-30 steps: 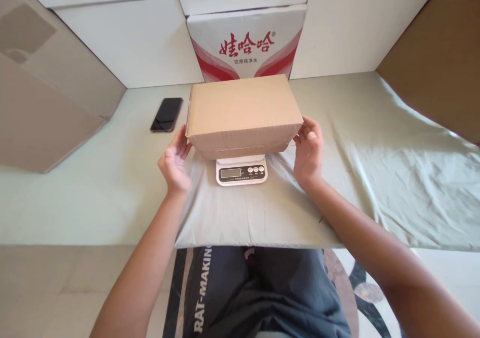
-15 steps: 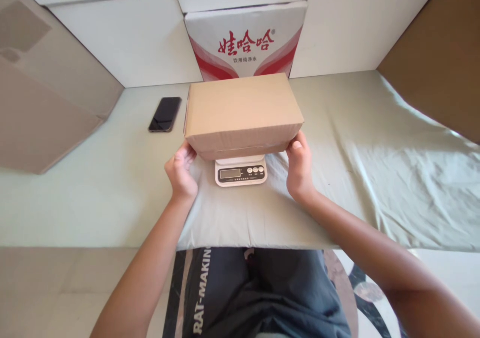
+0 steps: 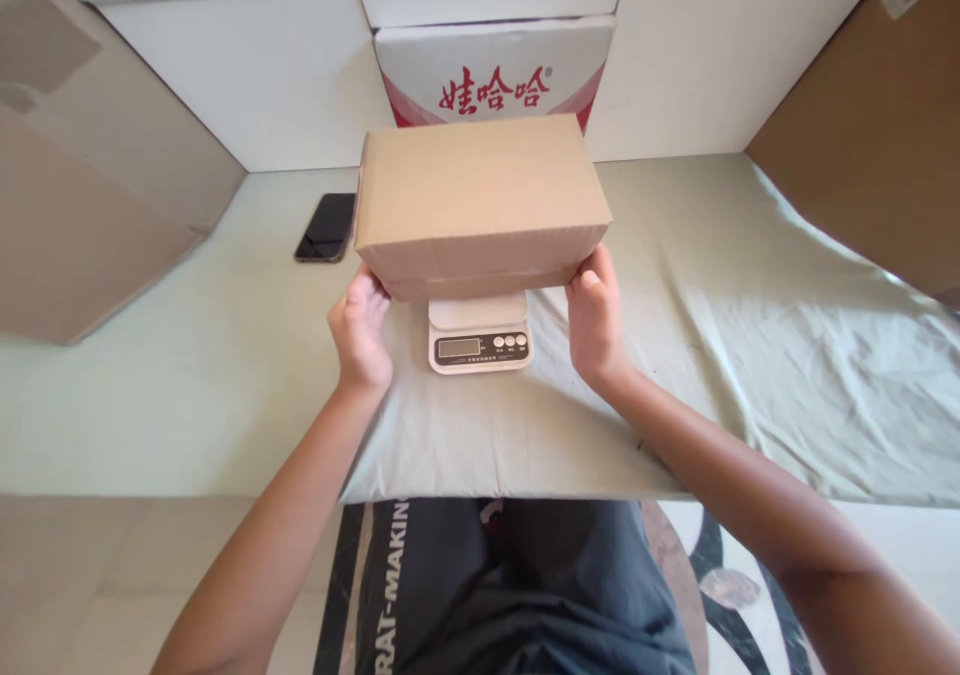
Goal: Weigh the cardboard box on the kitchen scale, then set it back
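A closed brown cardboard box (image 3: 480,180) is held between my two hands, above a white kitchen scale (image 3: 480,350). My left hand (image 3: 361,330) grips the box's lower left end, its fingertips partly hidden beneath. At the lower right corner, my right hand (image 3: 596,315) holds it with the thumb along the near side. The scale's display and several round buttons show in front; the box covers the back of its weighing plate. Whether the box's underside touches the scale, I cannot tell.
Left of the box lies a black phone (image 3: 326,227) on the pale green cloth (image 3: 187,385). White cartons (image 3: 240,75) and a red-and-white printed carton (image 3: 495,80) stand behind. Large brown cartons flank the table at left (image 3: 97,175) and right (image 3: 870,145).
The box has moved up and away from me in both hands, uncovering more of the scale's plate. Its left end now overlaps the phone's edge in view.
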`<state>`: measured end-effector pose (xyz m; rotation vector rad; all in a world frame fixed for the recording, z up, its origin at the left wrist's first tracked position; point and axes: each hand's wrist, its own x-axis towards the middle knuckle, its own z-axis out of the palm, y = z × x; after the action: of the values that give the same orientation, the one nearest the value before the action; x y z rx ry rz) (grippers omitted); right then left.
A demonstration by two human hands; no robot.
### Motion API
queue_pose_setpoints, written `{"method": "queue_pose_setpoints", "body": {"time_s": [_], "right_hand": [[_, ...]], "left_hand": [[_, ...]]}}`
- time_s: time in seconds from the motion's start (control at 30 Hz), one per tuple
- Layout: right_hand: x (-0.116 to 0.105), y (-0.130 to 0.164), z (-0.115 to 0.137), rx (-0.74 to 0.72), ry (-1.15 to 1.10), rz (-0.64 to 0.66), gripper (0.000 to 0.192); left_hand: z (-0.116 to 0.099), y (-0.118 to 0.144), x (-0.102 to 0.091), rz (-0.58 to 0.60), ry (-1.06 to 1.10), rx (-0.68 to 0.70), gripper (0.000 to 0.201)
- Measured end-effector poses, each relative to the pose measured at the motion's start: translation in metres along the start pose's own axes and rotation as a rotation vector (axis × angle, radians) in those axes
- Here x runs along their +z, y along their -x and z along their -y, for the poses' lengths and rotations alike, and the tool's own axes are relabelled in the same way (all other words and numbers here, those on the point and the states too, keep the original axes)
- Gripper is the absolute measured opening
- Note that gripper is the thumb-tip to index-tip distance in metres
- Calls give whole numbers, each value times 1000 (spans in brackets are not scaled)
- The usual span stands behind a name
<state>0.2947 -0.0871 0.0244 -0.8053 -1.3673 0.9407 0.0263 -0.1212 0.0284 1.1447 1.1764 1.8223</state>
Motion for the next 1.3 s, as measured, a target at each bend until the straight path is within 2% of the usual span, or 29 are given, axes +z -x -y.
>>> {"method": "queue_pose_setpoints", "body": {"time_s": [0.13, 0.23, 0.33, 0.43, 0.53, 0.63, 0.83, 0.93, 1.03, 1.13, 1.2, 1.3], "right_hand": [[2, -43, -7, -114, 42, 21, 64], [10, -77, -23, -147, 20, -50, 64], [20, -97, -42, -58, -25, -134, 60], [24, -101, -59, 69, -41, -163, 57], [23, -97, -67, 123, -32, -148, 55], [21, -95, -69, 142, -23, -144, 54], [24, -95, -66, 186, 3, -164, 49], [16, -93, -68, 167, 61, -204, 56], [0, -91, -77, 146, 109, -267, 67], [-14, -89, -86, 188, 75, -302, 70], [-17, -88, -90, 234, 19, -306, 70], [-12, -88, -89, 263, -54, -266, 74]], "left_hand": [[0, -32, 9, 43, -22, 39, 78], [20, -63, 25, -4, -26, 13, 80], [47, -86, 39, -39, -15, -40, 80], [69, -95, 42, -21, -63, -39, 76], [79, -98, 36, -16, -82, -55, 76], [81, -99, 32, -8, -83, -73, 79], [75, -96, 38, 2, -118, -97, 89], [71, -97, 29, -11, -140, -61, 93], [67, -99, 6, -58, -122, -61, 94], [67, -102, -16, -83, -93, -83, 93], [70, -105, -23, -64, -92, -68, 92], [77, -109, -23, 11, -86, -51, 91]]}}
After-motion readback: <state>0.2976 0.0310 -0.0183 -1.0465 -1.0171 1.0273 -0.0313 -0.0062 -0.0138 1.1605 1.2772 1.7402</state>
